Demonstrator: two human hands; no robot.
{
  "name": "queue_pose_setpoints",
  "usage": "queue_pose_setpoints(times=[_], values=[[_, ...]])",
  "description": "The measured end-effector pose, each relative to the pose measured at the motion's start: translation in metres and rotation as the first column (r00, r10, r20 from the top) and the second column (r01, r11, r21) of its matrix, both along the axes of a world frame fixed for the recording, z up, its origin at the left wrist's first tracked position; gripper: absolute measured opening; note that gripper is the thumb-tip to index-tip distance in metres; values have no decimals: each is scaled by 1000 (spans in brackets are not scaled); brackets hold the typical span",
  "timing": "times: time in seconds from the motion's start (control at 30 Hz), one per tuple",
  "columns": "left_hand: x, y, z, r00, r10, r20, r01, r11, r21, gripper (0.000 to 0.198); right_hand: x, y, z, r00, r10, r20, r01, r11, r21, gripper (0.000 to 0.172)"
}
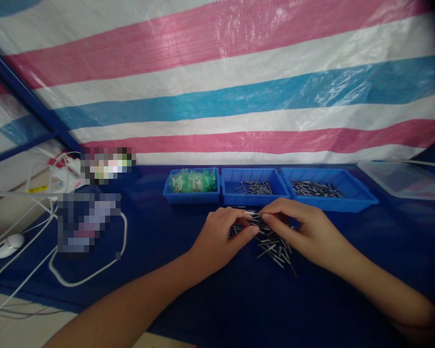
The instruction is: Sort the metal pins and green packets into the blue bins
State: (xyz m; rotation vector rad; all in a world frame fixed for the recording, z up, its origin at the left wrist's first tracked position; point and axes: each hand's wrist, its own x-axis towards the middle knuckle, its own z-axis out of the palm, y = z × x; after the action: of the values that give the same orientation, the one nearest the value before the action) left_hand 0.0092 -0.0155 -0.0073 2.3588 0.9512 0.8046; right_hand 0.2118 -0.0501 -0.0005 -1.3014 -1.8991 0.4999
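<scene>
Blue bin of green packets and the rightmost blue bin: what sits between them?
In the head view, the middle blue bin, holding thin metal pins.

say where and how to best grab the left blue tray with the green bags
The left blue tray is probably best gripped by the rim of its left end, coming from the left with the left hand. That end stands free, while its right end sits close beside the middle tray, with only a slim gap.
</scene>
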Motion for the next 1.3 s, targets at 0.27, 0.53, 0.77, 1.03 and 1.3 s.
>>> queue_pose_setpoints(times=[0.27, 0.53, 0.77, 1.03, 1.3], values=[[-2, 1, 2, 975, 22, -222, 6, 993, 122, 18, 59, 19, 13, 751, -641, 160, 592, 760, 266, 24], [-5, 6, -3, 909, 70, -410, 11, 982, 191, 23, 62, 26, 2, 735, -582, 348, 473, 808, 352, 30], [-6, 5, -3, 890, 43, -454, 39, 985, 170, 20, 23, 11, -4, 888, -276, 369, 185, 947, 262, 20], [-8, 5, -5, 871, 56, -488, 47, 980, 196, 20, 3, 6, -7, 913, -56, 405, -14, 986, 168, 19], [-6, 3, -5, 933, 39, -358, 18, 988, 153, 19, -7, 3, -10, 928, 48, 370, -96, 989, 113, 15]])
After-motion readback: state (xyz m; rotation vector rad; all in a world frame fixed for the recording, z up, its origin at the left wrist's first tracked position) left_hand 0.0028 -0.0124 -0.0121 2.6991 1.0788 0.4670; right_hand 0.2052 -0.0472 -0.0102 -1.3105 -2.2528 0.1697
